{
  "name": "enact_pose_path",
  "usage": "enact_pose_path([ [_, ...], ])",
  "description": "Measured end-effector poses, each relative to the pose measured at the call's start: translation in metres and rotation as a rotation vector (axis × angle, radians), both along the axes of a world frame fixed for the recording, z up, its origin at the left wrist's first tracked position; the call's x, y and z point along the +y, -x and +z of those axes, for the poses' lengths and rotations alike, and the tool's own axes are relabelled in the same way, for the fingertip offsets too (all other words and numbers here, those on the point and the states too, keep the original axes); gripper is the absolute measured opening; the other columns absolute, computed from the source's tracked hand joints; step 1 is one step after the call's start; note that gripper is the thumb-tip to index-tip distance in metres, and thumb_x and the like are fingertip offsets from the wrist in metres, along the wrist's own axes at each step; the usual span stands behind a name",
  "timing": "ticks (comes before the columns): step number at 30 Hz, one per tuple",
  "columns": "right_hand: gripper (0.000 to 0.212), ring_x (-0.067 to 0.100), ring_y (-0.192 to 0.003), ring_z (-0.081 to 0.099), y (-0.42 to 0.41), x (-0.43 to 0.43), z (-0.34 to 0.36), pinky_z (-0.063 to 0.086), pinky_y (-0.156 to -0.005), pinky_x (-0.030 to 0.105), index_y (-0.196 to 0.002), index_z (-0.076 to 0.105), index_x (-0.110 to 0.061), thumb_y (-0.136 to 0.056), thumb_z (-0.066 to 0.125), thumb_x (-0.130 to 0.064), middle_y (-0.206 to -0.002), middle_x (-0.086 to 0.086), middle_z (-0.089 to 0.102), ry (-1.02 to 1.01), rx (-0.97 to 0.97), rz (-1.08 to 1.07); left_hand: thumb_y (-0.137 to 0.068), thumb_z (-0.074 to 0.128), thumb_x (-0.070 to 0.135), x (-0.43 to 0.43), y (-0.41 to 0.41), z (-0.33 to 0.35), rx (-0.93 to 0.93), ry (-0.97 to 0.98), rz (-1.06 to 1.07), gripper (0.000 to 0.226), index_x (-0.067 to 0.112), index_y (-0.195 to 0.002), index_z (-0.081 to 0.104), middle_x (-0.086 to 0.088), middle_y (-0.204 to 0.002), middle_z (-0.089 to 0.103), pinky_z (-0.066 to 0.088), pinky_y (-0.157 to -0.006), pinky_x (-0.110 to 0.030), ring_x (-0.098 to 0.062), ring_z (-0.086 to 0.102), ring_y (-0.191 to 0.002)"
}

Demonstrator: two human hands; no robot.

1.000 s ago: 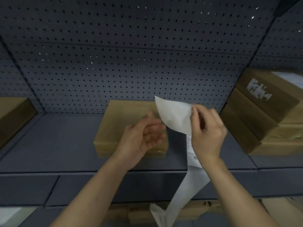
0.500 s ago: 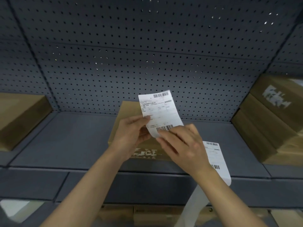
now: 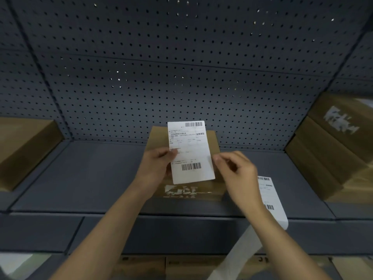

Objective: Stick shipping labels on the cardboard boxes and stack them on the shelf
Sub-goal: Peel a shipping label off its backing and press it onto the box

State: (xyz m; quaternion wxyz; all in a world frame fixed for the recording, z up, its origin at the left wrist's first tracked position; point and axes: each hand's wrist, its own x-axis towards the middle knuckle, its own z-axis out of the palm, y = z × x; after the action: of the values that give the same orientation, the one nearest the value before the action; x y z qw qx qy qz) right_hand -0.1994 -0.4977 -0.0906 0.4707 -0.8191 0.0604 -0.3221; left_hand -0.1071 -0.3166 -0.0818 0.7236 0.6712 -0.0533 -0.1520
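A dark grey shelf (image 3: pixel 90 174) is running across in front of the person, and a pegboard wall (image 3: pixel 181 77) of the same grey is rising behind it, its small holes catching specks of light. One cardboard box (image 3: pixel 213 141) is sitting in the middle of the shelf against the pegboard. Just in front of it the left hand (image 3: pixel 155 166) is holding a shipping label (image 3: pixel 189 152) upright and printed side out, thumb pinching its left edge.

The right hand (image 3: pixel 236 170) is hovering just beside the label's right edge with its fingers curled. Bare shelf is lying open on both sides of the middle box. A brown box (image 3: pixel 24 146) is closing off the far left, and a stack of boxes (image 3: pixel 327 154) is leaning in at the far right.

A strip of labels (image 3: pixel 271 201) is hanging down behind the right wrist. Its upper end is hiding behind the hand, so I cannot tell whether the fingers are gripping it or whether the fingertips are touching the held label. More cartons (image 3: pixel 181 265) are showing below the shelf front, cut off at the bottom, and the print on the boxes is too smeared to read.
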Motion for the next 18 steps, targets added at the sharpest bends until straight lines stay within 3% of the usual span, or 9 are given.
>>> enact_pose_path([
  [2,0.009,0.013,-0.081,0.065,-0.008,-0.003,0.008,0.052,-0.074,0.027,-0.086,0.075,-0.026,-0.09,0.069,-0.02,-0.082,-0.007,0.072,-0.192,0.098,-0.038,-0.099,0.056,0.015,0.002,-0.001,-0.001,-0.008,-0.003,-0.046,0.021,0.001,-0.095,0.072,-0.01,-0.098,0.076,0.059,-0.085,-0.05,-0.03,0.073,-0.094],
  [4,0.008,-0.002,-0.068,0.063,-0.015,-0.004,0.015,0.047,-0.065,0.015,-0.086,0.076,-0.024,-0.09,0.07,-0.021,-0.074,-0.016,0.072,-0.321,0.189,-0.008,-0.099,0.056,0.015,0.002,-0.003,-0.001,-0.006,0.003,-0.078,0.021,0.002,-0.093,0.072,-0.01,-0.098,0.076,0.058,-0.085,-0.049,-0.03,0.073,-0.095],
  [6,0.008,-0.007,-0.058,0.057,-0.021,-0.003,0.019,0.042,-0.057,0.009,-0.086,0.077,-0.019,-0.089,0.071,-0.024,-0.069,-0.017,0.071,-0.391,0.261,0.045,-0.098,0.057,0.015,0.002,-0.004,-0.001,-0.001,0.006,-0.095,0.021,0.0,-0.095,0.072,-0.011,-0.099,0.076,0.057,-0.088,-0.052,-0.031,0.072,-0.096],
  [10,0.007,0.005,-0.062,0.056,-0.027,0.0,0.017,0.043,-0.056,0.016,-0.088,0.077,-0.013,-0.088,0.073,-0.019,-0.074,0.0,0.072,-0.477,0.299,0.072,-0.099,0.057,0.016,0.004,-0.008,-0.002,-0.012,-0.012,-0.133,0.023,-0.002,-0.098,0.071,-0.011,-0.101,0.076,0.055,-0.091,-0.053,-0.031,0.072,-0.097],
  [18,0.006,0.007,-0.061,0.051,-0.035,0.002,0.015,0.044,-0.058,0.019,-0.09,0.077,-0.015,-0.089,0.071,-0.018,-0.061,-0.01,0.066,-0.478,0.304,0.091,-0.096,0.06,0.014,0.013,-0.017,-0.002,-0.114,-0.134,-0.132,0.017,0.011,-0.104,0.075,-0.001,-0.099,0.077,0.057,-0.089,-0.047,-0.021,0.074,-0.092],
])
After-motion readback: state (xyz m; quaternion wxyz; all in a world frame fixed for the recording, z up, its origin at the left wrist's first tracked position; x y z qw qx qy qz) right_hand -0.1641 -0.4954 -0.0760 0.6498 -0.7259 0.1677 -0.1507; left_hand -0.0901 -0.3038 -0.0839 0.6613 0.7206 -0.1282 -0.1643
